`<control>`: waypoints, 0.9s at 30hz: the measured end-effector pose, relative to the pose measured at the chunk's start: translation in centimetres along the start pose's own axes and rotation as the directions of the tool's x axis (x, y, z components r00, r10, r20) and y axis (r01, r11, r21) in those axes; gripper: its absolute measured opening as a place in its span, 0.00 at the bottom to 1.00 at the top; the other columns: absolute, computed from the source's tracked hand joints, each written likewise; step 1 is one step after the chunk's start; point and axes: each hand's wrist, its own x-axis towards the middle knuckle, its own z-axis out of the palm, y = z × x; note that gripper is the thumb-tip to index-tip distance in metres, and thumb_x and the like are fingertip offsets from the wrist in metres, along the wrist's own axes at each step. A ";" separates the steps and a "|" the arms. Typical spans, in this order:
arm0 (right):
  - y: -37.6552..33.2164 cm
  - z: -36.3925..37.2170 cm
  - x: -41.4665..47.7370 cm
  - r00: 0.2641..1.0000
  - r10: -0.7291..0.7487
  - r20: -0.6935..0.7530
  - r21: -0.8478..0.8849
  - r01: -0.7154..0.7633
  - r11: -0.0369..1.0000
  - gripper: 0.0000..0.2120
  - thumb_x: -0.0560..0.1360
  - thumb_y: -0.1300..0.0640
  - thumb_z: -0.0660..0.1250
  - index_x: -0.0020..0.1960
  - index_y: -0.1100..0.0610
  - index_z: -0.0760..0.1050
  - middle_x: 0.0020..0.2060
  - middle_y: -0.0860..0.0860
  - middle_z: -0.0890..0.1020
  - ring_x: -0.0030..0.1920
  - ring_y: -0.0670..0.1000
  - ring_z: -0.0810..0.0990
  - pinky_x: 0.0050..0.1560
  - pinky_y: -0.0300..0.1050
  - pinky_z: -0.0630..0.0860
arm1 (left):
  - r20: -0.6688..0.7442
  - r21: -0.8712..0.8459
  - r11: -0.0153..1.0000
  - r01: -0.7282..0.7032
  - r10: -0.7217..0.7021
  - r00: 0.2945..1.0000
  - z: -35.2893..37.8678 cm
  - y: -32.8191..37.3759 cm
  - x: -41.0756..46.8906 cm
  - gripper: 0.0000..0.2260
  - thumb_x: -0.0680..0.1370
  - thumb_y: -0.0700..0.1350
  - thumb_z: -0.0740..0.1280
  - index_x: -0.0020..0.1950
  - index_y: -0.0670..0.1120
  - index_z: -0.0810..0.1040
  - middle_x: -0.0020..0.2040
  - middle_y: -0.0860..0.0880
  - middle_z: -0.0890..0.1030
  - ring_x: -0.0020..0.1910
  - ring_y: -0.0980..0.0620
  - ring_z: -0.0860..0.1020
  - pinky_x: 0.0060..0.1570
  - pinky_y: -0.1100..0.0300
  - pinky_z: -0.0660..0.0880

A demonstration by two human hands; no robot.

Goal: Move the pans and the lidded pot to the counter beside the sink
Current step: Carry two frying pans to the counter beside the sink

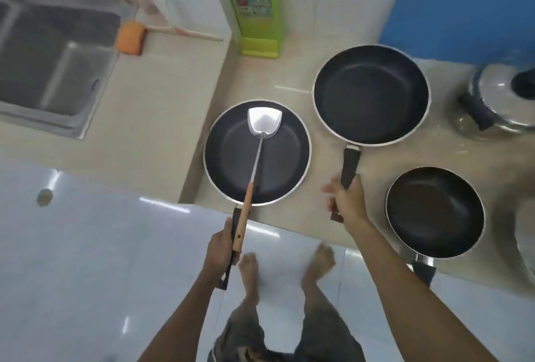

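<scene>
Three black non-stick pans are on the beige counter. My left hand grips the handle of the left pan, together with the wooden handle of a steel spatula that lies across that pan. My right hand is closed around the dark handle of the large middle pan. A smaller pan sits at the right near the counter's front edge. The steel lidded pot with black handles stands at the far right, partly cut off by the frame.
A steel sink is set into the counter at the left, with an orange sponge by its corner. A green knife block stands against the back wall. My bare feet are on the white tiled floor.
</scene>
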 end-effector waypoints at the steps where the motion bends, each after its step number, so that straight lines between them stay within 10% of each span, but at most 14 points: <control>1: 0.2 0.1 0.1 1.000 -0.011 -0.009 -0.014 0.011 1.000 0.07 0.83 0.53 0.64 0.49 0.53 0.67 0.34 0.56 0.83 0.18 0.50 0.71 0.20 0.40 0.71 | -0.016 0.012 1.000 -0.002 0.002 1.000 0.0 -0.5 -0.4 0.32 0.83 0.64 0.51 0.33 0.42 0.76 0.29 0.42 0.77 0.25 0.48 0.75 0.31 0.56 0.75; 11: -0.1 -1.1 -1.7 0.958 -0.110 -0.266 -0.312 0.023 0.950 0.19 0.80 0.40 0.60 0.47 0.56 0.71 0.40 0.63 0.83 0.38 0.66 0.83 0.41 0.65 0.83 | -0.210 0.304 0.950 -0.072 0.141 0.967 0.6 -1.2 -1.8 0.33 0.82 0.64 0.49 0.38 0.41 0.81 0.33 0.44 0.82 0.32 0.47 0.81 0.38 0.53 0.79; 22: -3.4 -3.5 -14.7 0.918 -0.276 -0.286 -0.320 0.180 0.930 0.16 0.82 0.42 0.61 0.50 0.55 0.74 0.40 0.60 0.82 0.42 0.66 0.83 0.47 0.65 0.83 | -0.101 0.447 0.850 -0.278 0.357 0.929 -3.0 0.1 -6.0 0.30 0.85 0.59 0.49 0.34 0.46 0.80 0.27 0.52 0.77 0.28 0.54 0.78 0.33 0.59 0.74; 27: -5.6 -1.9 -21.5 0.883 -0.349 -0.314 -0.300 0.256 0.919 0.18 0.83 0.42 0.60 0.48 0.56 0.74 0.34 0.57 0.80 0.30 0.56 0.81 0.29 0.49 0.79 | -0.067 0.267 0.885 -0.380 0.411 0.909 -7.8 0.8 -8.0 0.31 0.83 0.63 0.51 0.27 0.49 0.75 0.27 0.51 0.78 0.31 0.47 0.80 0.33 0.56 0.75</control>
